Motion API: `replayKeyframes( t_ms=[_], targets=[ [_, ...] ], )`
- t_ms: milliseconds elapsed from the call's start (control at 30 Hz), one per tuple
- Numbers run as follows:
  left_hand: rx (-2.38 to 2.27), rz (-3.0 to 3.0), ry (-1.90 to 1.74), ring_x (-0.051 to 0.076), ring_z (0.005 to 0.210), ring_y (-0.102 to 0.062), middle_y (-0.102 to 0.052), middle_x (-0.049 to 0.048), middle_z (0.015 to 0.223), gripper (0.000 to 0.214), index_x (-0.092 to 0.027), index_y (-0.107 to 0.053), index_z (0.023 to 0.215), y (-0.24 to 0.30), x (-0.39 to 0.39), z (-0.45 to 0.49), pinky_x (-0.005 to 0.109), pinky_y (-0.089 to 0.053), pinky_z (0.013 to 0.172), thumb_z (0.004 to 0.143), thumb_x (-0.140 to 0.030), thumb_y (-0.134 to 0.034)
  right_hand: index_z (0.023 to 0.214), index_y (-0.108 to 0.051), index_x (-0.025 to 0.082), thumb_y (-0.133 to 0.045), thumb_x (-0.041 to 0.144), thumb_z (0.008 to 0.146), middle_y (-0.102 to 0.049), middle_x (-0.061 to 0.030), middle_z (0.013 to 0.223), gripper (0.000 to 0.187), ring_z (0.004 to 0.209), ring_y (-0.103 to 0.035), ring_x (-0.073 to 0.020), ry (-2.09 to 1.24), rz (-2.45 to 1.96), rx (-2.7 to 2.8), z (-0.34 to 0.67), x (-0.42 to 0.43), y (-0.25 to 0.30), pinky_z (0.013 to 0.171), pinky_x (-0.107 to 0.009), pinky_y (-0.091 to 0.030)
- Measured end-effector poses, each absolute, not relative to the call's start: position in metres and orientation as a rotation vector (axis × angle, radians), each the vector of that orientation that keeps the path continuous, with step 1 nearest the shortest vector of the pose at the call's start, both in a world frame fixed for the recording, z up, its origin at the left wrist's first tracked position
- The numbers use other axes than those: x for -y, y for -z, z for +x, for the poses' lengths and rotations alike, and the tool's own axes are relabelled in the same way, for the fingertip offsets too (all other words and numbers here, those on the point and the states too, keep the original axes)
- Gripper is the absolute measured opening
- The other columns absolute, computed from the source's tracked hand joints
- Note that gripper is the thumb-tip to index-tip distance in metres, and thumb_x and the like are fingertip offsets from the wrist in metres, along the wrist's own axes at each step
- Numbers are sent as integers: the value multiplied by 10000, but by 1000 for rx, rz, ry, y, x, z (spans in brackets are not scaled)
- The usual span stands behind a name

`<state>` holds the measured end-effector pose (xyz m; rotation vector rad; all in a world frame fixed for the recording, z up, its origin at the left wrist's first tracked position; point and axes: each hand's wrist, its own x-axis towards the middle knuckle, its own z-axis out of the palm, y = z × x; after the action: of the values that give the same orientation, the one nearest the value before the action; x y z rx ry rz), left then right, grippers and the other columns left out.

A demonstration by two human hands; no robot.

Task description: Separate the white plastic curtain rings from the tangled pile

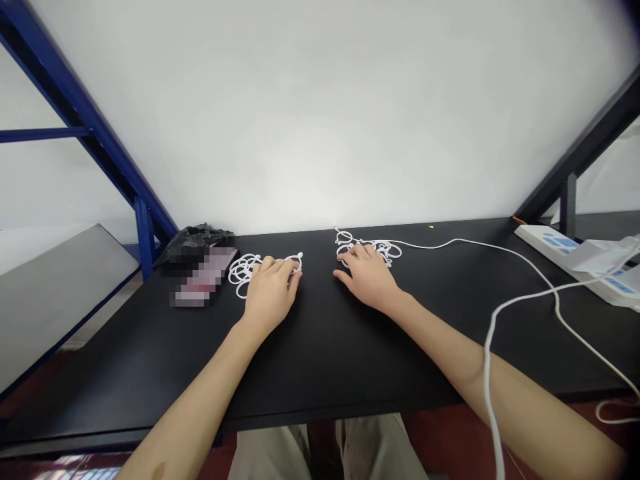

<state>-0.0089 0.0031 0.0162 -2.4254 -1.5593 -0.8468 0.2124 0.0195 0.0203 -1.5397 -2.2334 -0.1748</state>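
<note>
Two loose piles of thin white plastic rings with small ball ends lie on a black table. Over the left pile of rings [241, 268] rests my left hand [270, 293], palm down, fingers somewhat apart. One ring [301, 256] shows beyond its index finger and near the thumb; whether the fingertips press on it is hard to see. My right hand [369, 277] lies on the right pile of rings [391, 250], its thumb stretched out to the left and its fingers spread over the rings. The hands partly cover both piles.
A black plastic bag [200, 237] and a blurred flat packet [207, 277] lie left on the black table [320, 360]. White cable [493, 327] loops across the right side, passing over my right forearm. White-and-blue boxes [555, 243] stand far right. Blue frame bars [90, 127] rise at left.
</note>
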Motion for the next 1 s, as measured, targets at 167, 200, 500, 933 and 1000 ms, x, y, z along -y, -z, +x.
replayKeyframes(
  t_ms=[167,200,500,933,1000],
  targets=[
    [1641,-2340,654,325,958,-530,-721,95,961,175,-208,-642,983,-10,-7,-15,451,-372,814,924,-258,-486,1068,-685,175,-514,148,921,-595,-131,1081,227,976,-547,-268,160,-1615,2311,219,-25,-17,880,-428,-430],
    [1652,-2337,641,330,965,-531,-719,98,963,177,-207,-644,985,-10,-7,-15,455,-370,817,923,-262,-487,1071,-682,169,-493,121,923,-598,-127,1074,245,957,-557,-255,144,-1614,2312,220,-26,-17,876,-415,-431],
    [1619,-2319,797,294,912,-511,-680,91,922,198,-207,-642,913,-17,-3,-11,432,-362,803,943,-291,-465,1042,-675,141,-422,81,938,-621,-117,1017,280,925,-578,-227,130,-1481,2218,220,-24,-21,856,-365,-454],
    [1808,-2731,1385,161,737,-581,-694,24,924,254,-219,-662,1043,-25,6,7,300,-455,703,941,-353,-471,985,-560,165,-378,122,969,-530,-89,1038,188,816,-550,-145,54,-849,2363,189,7,-30,740,-277,-497],
    [1850,-2778,1418,153,709,-578,-697,13,879,248,-216,-681,977,-26,5,6,288,-444,682,932,-354,-479,984,-559,163,-373,118,971,-540,-90,1020,192,806,-549,-147,67,-831,2390,187,9,-31,736,-277,-496]
  ],
)
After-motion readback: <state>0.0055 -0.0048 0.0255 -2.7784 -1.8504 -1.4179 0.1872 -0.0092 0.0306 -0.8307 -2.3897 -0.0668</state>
